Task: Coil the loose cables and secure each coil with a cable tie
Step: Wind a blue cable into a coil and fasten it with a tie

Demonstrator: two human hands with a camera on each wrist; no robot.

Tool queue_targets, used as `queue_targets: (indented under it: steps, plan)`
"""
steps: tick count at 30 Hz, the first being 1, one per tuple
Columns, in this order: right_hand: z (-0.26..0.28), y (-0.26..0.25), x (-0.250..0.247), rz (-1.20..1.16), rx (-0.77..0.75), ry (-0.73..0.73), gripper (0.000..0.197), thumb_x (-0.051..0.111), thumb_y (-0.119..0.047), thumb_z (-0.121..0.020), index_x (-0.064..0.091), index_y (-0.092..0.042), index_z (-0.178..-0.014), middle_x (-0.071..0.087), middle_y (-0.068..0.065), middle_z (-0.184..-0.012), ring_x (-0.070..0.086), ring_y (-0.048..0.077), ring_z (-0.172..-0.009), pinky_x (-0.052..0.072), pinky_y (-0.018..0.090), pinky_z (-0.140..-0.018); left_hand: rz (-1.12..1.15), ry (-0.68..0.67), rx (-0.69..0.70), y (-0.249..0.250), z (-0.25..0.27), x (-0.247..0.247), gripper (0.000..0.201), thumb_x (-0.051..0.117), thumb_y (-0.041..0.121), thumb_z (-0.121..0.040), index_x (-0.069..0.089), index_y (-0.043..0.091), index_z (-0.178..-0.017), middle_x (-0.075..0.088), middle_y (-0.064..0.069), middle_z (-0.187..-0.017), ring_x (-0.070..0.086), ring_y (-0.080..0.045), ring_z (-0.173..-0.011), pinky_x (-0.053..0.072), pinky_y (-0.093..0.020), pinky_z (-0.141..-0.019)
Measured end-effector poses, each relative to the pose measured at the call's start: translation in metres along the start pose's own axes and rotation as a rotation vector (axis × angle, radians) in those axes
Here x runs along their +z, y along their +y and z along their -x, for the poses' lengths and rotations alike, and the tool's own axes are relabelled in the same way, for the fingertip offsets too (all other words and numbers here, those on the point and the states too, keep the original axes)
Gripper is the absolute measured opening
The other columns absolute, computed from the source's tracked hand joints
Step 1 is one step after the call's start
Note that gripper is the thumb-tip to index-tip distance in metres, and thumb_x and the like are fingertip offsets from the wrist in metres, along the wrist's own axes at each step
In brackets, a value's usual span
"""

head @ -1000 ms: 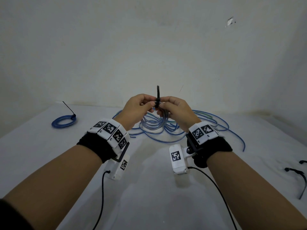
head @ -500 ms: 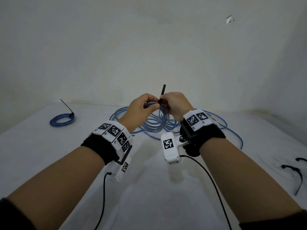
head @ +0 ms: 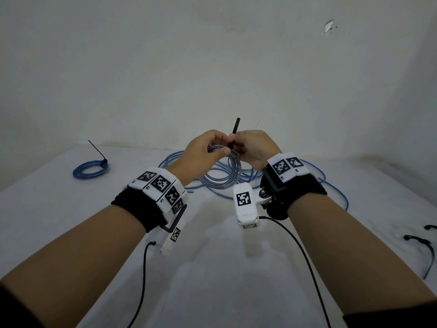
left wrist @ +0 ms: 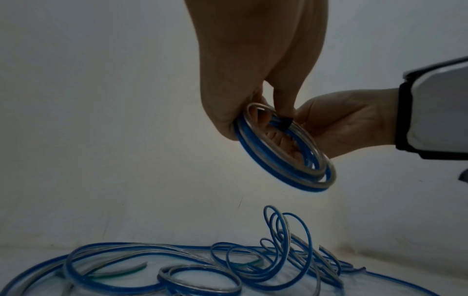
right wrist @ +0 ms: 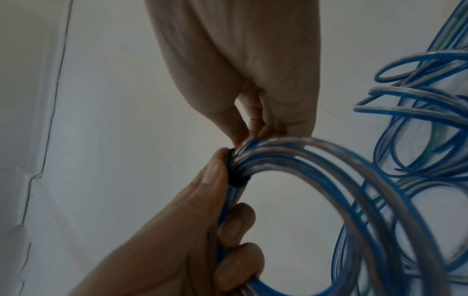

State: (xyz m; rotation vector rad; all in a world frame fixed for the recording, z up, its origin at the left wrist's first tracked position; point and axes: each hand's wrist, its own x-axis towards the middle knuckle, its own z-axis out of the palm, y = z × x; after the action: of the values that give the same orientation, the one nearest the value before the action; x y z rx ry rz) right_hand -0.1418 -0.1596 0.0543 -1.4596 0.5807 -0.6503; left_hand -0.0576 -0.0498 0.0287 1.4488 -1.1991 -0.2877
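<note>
Blue-and-clear cable, wound into a coil (head: 221, 171), hangs in the air above the white surface (head: 212, 268), held between both hands. The left hand (head: 203, 150) grips the bundled turns, thumb pressed just beside the black cable tie (head: 234, 131); the right hand (head: 254, 147) pinches the tie where it circles the coil. The tie's free tail points up and slightly away from the coil, its long axis near upright, while the coil's ring hangs tilted, edge down.

If the left grip slackens while the tail is pulled, the turns could likely spring apart and slip out of the loop. Pulling off-axis might also cinch the tie around only some strands. Behind the coil lie loose cables (head: 295, 183); left of it rests a finished coil (head: 91, 168), and spare ties (head: 423, 254) lie to its right.
</note>
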Motion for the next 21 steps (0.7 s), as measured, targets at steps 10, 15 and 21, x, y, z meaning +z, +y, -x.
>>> queue_targets:
  steps: [10,15,21]
  plan:
    - [-0.005,-0.003,0.004,0.097,0.065,0.072,0.023,0.052,0.001,-0.091,0.051,-0.001,-0.068,0.045,0.01,-0.06,0.04,0.018,-0.05,0.035,0.025,-0.048,0.021,-0.103,-0.029,0.0,0.003,-0.001,0.022,0.058,-0.001,-0.088,0.056,0.007,-0.109,0.063,0.005,-0.094,0.061,0.002,-0.082,0.048,-0.013,-0.086]
    - [-0.007,-0.005,0.007,0.121,0.091,0.091,0.025,0.053,0.001,-0.091,0.051,-0.001,-0.066,0.045,0.011,-0.06,0.038,0.018,-0.048,0.034,0.022,-0.041,0.002,-0.114,-0.034,0.002,0.004,-0.005,0.02,0.057,-0.001,-0.089,0.056,0.007,-0.107,0.062,0.001,-0.093,0.06,-0.009,-0.087,0.048,-0.019,-0.089]
    - [-0.012,-0.005,0.012,0.104,0.093,0.129,0.022,0.056,0.003,-0.088,0.053,0.0,-0.067,0.048,0.01,-0.058,0.041,0.014,-0.045,0.034,0.016,-0.035,-0.044,-0.097,-0.059,0.004,0.001,-0.01,0.017,0.057,0.004,-0.091,0.057,0.007,-0.108,0.063,0.002,-0.091,0.06,0.002,-0.079,0.046,-0.008,-0.073]
